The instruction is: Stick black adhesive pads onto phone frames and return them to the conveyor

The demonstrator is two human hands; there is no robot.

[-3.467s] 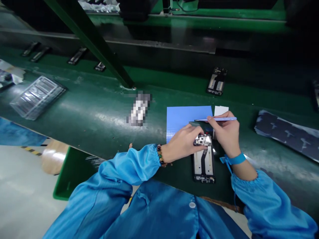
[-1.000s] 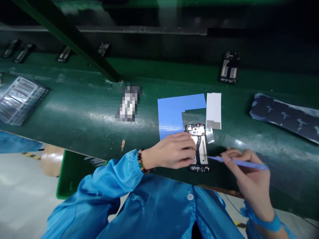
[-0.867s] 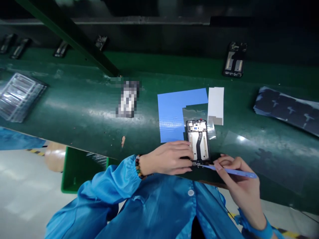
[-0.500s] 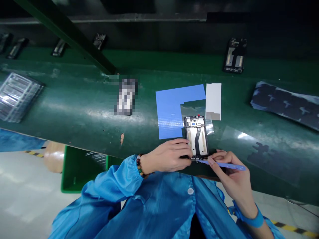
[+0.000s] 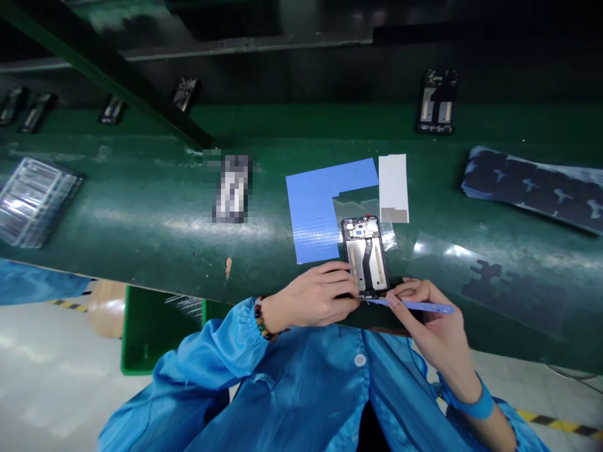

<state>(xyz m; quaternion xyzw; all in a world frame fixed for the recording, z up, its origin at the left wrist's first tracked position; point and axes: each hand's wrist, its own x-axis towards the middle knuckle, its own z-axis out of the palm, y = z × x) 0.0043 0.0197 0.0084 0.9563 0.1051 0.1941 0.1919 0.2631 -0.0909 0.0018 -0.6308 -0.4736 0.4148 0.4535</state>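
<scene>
An opened phone [image 5: 377, 267] with its circuit board and a black flex cable showing lies near the bench's front edge. My left hand [image 5: 325, 294] grips its lower left side, fingers curled against the frame. Between the fingers of my right hand [image 5: 426, 314] is a thin blue-purple tool [image 5: 431, 307], its tip at the phone's bottom edge. What the tip touches is too small to tell. Behind the phone lie an L-shaped blue sheet [image 5: 311, 210], a white card [image 5: 392, 182] and some clear film.
Another opened phone [image 5: 437, 103] lies at the back right, several more at the back left. Stacked dark film sheets [image 5: 532, 188] and a clear sheet [image 5: 443, 263] are on the right. Clear trays [image 5: 35, 201] stand left. A green post [image 5: 141, 94] slants down; a green bin [image 5: 151, 333] is below.
The whole view has shifted slightly. Both hands keep nearly the same pose at the phone, with the tool's tip still at its bottom edge.
</scene>
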